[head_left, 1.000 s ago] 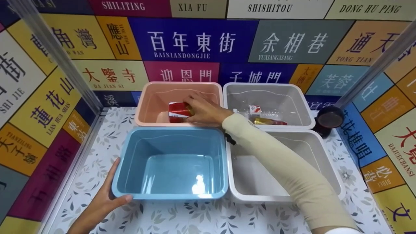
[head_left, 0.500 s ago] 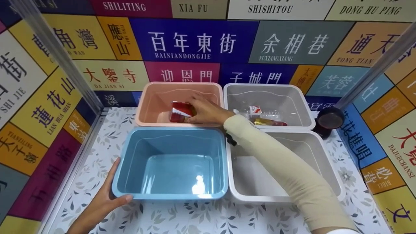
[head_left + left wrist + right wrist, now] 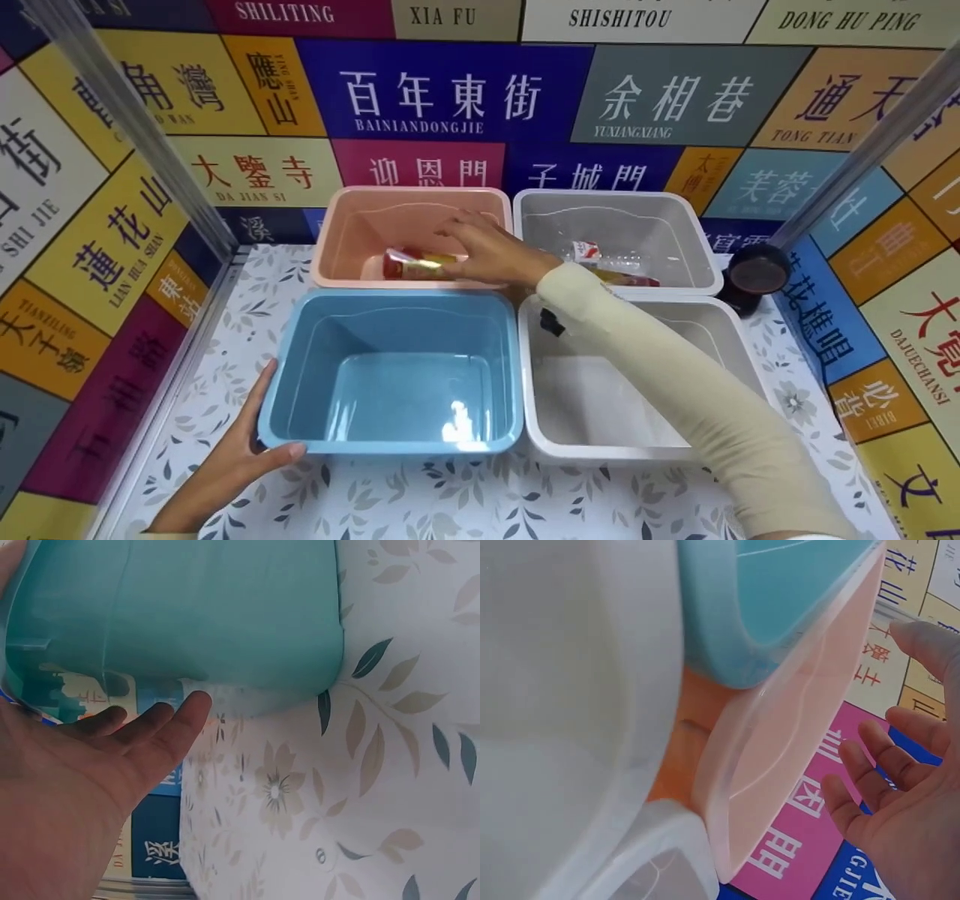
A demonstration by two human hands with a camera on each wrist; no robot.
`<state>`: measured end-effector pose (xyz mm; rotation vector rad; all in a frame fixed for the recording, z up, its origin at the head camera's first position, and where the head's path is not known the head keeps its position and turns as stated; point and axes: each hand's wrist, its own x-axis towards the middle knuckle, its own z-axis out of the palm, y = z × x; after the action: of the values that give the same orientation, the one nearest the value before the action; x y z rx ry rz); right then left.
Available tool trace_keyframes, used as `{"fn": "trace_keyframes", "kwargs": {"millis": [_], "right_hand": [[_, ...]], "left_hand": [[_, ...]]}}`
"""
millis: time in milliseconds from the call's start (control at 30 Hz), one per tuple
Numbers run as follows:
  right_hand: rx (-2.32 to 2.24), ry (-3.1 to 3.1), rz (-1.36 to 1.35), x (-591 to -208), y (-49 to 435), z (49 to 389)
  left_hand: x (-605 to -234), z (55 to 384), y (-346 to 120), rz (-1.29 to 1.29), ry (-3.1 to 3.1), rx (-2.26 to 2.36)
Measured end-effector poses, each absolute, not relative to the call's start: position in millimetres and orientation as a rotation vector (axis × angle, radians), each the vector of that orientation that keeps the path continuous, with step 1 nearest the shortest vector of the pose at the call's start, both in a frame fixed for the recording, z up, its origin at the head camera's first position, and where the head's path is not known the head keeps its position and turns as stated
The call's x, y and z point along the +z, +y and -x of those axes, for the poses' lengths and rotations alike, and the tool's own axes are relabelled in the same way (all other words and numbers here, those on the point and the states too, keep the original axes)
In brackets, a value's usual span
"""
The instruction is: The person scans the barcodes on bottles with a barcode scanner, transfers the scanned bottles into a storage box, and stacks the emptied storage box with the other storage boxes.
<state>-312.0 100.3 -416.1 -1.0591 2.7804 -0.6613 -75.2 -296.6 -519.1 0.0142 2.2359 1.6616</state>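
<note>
My right hand [image 3: 499,247] is over the pink bin [image 3: 330,240], its fingers spread and nothing between them; the right wrist view shows the same empty hand [image 3: 907,795]. Just beside its fingertips, a shiny red and gold can [image 3: 416,264] lies on its side inside that bin. My left hand [image 3: 240,450] is at the front left corner of the blue bin [image 3: 390,448], thumb by the rim and fingers straight along the outer side. In the left wrist view its fingers [image 3: 180,731] reach out beneath the bin's wall.
Behind on the right, a grey bin [image 3: 675,225] holds a clear plastic bottle [image 3: 586,252] and a red and gold item [image 3: 630,279]. A white bin [image 3: 600,451] stands under my right forearm. A dark round object [image 3: 757,270] sits beside the bins, near the printed wall.
My right hand has let go of the can and drawn back slightly to the right. The can has turned, showing gold instead of red and white. My left hand has stayed put.
</note>
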Motion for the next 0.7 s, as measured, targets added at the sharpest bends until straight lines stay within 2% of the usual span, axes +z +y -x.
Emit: {"fn": "trace_keyframes", "kwargs": {"millis": [367, 700], "right_hand": [[-0.797, 2.789, 1.132, -403.2, 132.5, 289.3], [-0.755, 2.855, 0.963, -387.9, 182.4, 270.1]], "left_hand": [[-502.1, 78.6, -300.4, -0.089, 2.383, 1.494], [-482.7, 83.0, -293.7, -0.216, 2.637, 1.442]]}}
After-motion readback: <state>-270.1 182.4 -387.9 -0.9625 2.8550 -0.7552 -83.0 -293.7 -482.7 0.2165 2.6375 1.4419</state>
